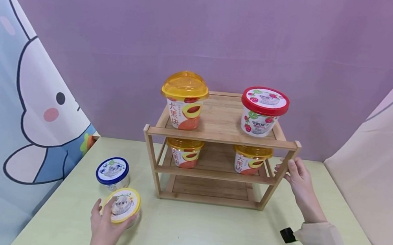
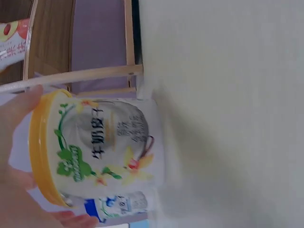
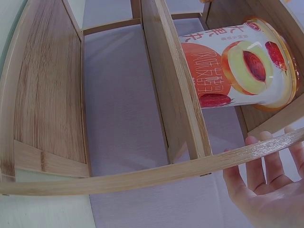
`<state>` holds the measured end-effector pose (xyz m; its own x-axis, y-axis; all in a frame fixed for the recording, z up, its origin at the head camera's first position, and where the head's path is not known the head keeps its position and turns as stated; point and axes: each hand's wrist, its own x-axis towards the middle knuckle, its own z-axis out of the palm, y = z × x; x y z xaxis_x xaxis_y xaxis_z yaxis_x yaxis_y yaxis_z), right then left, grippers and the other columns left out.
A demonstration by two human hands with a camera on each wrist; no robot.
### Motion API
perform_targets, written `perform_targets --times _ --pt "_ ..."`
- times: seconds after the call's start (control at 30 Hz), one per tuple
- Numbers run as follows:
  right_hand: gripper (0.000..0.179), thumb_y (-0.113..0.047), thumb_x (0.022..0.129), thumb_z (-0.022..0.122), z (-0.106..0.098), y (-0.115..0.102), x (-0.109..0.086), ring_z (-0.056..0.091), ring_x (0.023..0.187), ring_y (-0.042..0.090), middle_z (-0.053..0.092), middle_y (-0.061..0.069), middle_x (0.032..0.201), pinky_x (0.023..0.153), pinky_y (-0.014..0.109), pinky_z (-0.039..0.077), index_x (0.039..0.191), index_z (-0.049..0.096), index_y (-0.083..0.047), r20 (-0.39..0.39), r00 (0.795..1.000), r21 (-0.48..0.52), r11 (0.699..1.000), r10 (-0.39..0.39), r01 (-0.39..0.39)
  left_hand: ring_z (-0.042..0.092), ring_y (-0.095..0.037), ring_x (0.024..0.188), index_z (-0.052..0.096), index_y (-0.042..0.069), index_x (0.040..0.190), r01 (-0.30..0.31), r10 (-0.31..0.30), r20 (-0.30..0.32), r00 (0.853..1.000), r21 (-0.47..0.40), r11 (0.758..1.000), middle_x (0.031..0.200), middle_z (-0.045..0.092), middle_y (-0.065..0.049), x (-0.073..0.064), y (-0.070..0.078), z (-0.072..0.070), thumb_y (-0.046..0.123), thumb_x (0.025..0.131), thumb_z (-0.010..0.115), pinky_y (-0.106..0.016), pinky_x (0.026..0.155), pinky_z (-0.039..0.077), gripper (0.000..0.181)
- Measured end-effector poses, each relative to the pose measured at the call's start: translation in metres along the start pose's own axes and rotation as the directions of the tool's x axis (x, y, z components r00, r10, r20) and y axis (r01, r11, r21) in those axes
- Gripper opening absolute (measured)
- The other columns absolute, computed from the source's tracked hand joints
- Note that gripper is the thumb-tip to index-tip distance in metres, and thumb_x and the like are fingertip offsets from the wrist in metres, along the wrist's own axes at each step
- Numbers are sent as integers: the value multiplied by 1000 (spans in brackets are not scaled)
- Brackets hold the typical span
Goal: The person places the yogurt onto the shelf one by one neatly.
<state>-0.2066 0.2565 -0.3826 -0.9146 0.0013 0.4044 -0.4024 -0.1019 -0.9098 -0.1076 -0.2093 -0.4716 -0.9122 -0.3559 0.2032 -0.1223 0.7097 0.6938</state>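
My left hand (image 1: 110, 222) grips a white cup with a yellow lid (image 1: 125, 207), fingers and thumb spread round the rim. In the left wrist view this cup (image 2: 102, 147) shows its flower print, its base close over the table. Beside it stands a blue-lidded cup (image 1: 112, 171). A wooden three-tier rack (image 1: 216, 137) stands ahead. My right hand (image 1: 299, 179) holds the rack's right front post, fingers passing behind it; in the right wrist view the fingertips of this hand (image 3: 270, 190) show past the bar. Near them lies a peach-print cup (image 3: 242, 71) on the middle tier.
On the top tier are an orange-domed peach cup (image 1: 186, 101) at left and a red-lidded cup (image 1: 264, 111) at right. The middle tier holds two more peach cups, one at left (image 1: 185, 155). A purple cloth (image 1: 226, 30) hangs behind the pale table (image 1: 200, 233).
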Motion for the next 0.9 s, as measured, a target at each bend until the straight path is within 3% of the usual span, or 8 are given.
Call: perform_targets --times 0.2,0.3,0.43,0.5,0.63,0.77,0.87,0.9 --pt "30 -20 95 40 -51 68 18 59 91 19 59 11 97 75 25 47 112 46 4 95 993 124 991 -69 57 16 -49 119 34 -5 125 -3 0 -24 1000 -153 988 133 6 -33 0 -7 0 16 61 80 -64 88 24 82" --pt "30 -22 94 41 -40 53 14 59 88 17 60 8 94 75 24 47 109 47 3 58 998 66 997 -38 34 14 -49 121 33 -3 127 20 -23 -11 1000 -201 979 135 5 -30 1 -8 0 16 61 80 -64 89 22 83" --pt "19 -19 95 36 -1 0 1 59 82 7 60 -2 86 73 18 46 99 53 -11 -3 1000 -2 1000 12 -12 16 -50 120 31 0 130 63 -59 27 998 -231 971 137 3 -28 1 -9 1 18 61 80 -64 90 21 86" --pt "18 -19 95 36 6 -8 -2 59 81 6 60 -3 84 72 16 45 97 53 -14 -13 1000 -5 1000 10 -11 16 -51 120 31 0 130 68 -61 34 998 -239 969 137 3 -28 1 -10 2 17 60 81 -64 90 21 87" --pt "26 -23 95 37 -19 24 6 59 86 11 60 3 91 75 20 46 105 49 -2 23 1000 5 1000 -1 0 19 -52 118 32 0 129 66 -59 36 998 -239 969 136 3 -29 1 -9 4 16 60 80 -64 90 22 86" --pt "30 -21 95 38 -61 83 21 58 92 19 59 10 98 78 27 46 113 46 2 110 993 129 991 -50 36 23 -51 115 32 1 129 82 -71 56 996 -220 972 135 6 -28 2 -8 5 17 62 80 -63 90 23 84" --pt "30 -23 94 41 -57 78 19 59 91 17 60 8 98 77 26 46 112 48 0 114 991 137 989 -62 46 25 -50 114 33 1 129 85 -73 63 995 -218 972 133 9 -30 3 -8 7 17 62 80 -62 91 24 83" --pt "32 -28 93 44 -47 65 16 59 90 14 60 5 96 76 24 46 110 49 -1 90 995 92 995 -49 40 26 -50 113 33 1 129 86 -74 64 995 -218 972 133 10 -30 3 -8 7 17 62 80 -61 91 24 83"
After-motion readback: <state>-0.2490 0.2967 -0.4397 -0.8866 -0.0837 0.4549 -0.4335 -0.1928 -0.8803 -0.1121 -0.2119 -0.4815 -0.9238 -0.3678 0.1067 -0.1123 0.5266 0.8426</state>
